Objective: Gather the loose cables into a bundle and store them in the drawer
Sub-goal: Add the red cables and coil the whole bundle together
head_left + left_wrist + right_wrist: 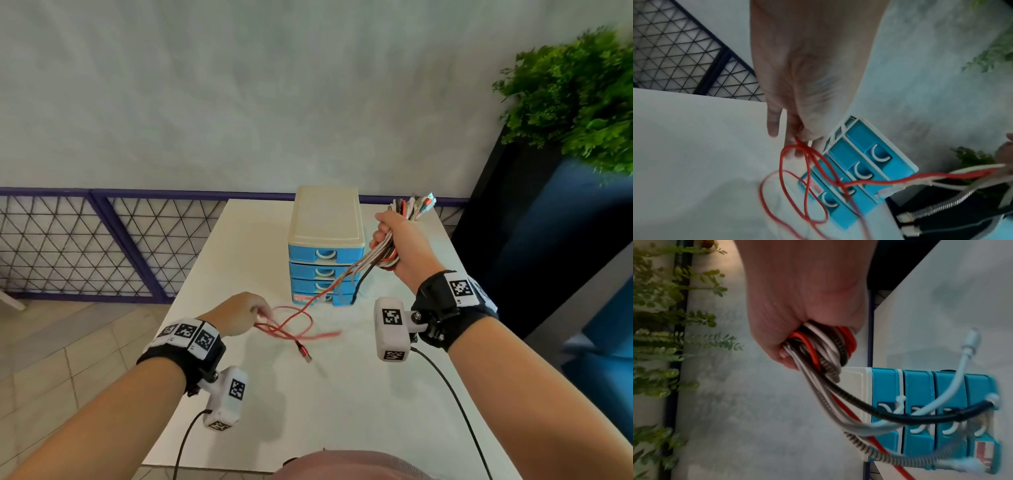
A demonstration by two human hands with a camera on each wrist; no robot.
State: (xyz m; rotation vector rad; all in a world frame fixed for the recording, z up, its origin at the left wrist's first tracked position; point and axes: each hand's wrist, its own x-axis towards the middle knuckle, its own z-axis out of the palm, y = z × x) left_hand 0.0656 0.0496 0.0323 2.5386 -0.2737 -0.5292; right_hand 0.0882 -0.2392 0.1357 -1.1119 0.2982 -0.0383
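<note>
White rectangular table (342,394), blue four-drawer plastic organizer (325,270) with cream top standing near its far edge, red cable (291,329) looped loosely on the tabletop in front of it

Cable bundle (387,246) (white, red, black, braided) aloft right of blue four-drawer unit (325,246), drawers closed; red cable (291,325) looped before it.

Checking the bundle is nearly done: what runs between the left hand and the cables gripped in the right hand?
A red cable loops from the left hand to the right hand's cable bundle, crossing the drawer unit, in the head view.
</note>
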